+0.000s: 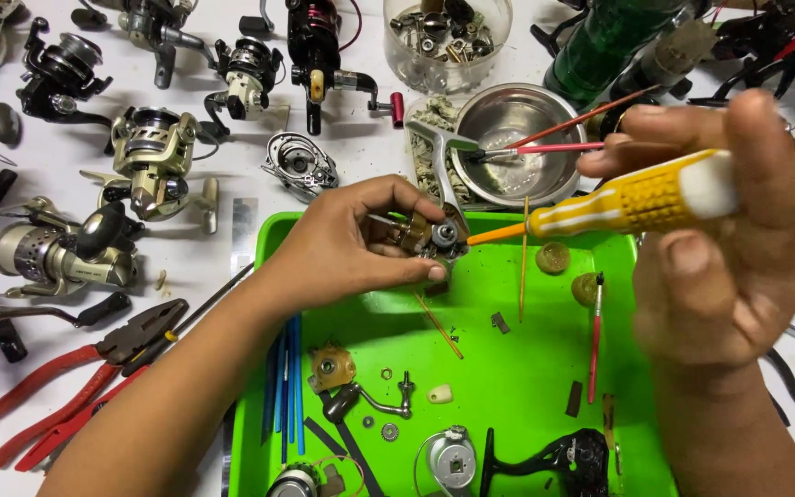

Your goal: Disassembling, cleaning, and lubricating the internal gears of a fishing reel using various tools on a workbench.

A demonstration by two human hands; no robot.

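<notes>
**Reel part on the bench**

Left hand pinches a small reel part over the green tray. Right hand grips a yellow screwdriver, tip right at the part. Red pliers lie off left, steel bowl behind.

Yellow screwdriver against hand-held reel part

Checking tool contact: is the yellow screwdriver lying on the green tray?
No, the right hand holds the yellow screwdriver above the green tray.
</notes>
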